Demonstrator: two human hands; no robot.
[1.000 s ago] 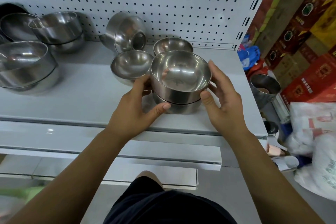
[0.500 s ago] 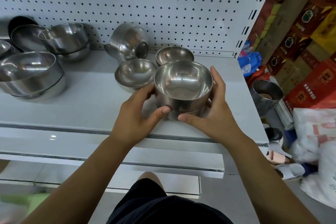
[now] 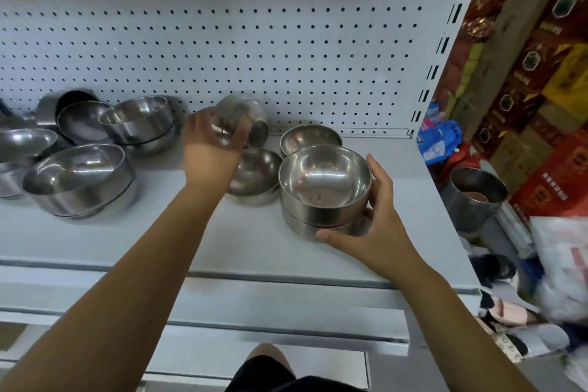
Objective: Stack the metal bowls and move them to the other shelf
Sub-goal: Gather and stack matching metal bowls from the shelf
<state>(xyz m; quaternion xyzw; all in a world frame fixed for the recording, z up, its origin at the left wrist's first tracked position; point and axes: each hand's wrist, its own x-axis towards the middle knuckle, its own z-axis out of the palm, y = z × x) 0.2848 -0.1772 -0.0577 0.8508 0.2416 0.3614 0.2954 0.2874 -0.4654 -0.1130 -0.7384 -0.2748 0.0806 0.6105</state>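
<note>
On the grey shelf [image 3: 95, 239], near its right end, sits a stack of two metal bowls [image 3: 324, 188] — the upper one nested in the lower, its open mouth facing up. The right hand [image 3: 372, 226] is closed around this stack from the right side: the thumb presses against the lower bowl's front wall and the fingers wrap round the far side, by the upper rim.

The left hand [image 3: 210, 134] is stretched toward the back of the shelf, where a tipped bowl [image 3: 245, 118] lies on its side against the pegboard back panel [image 3: 254, 41]. The fingers curl over the near edge of that bowl; motion blur keeps the grip from reading clearly, so I cannot tell whether it is actually clamped on it or only touching.

Between the two hands stands a small upright bowl [image 3: 254, 175], just beside the stack and partly hidden by the left wrist. Behind the stack, near the panel, another small bowl [image 3: 310, 138] sits upright.

Further left on the same shelf is a cluster of bigger metal bowls — a large nested pair [image 3: 82, 181] at the front, tilted slightly, and another nested pair [image 3: 140, 121] behind it, with more bowls at the far left edge.

To the right of the shelf, lower down, a metal pot [image 3: 477, 197] stands in front of red cartons [image 3: 547, 149].
</note>
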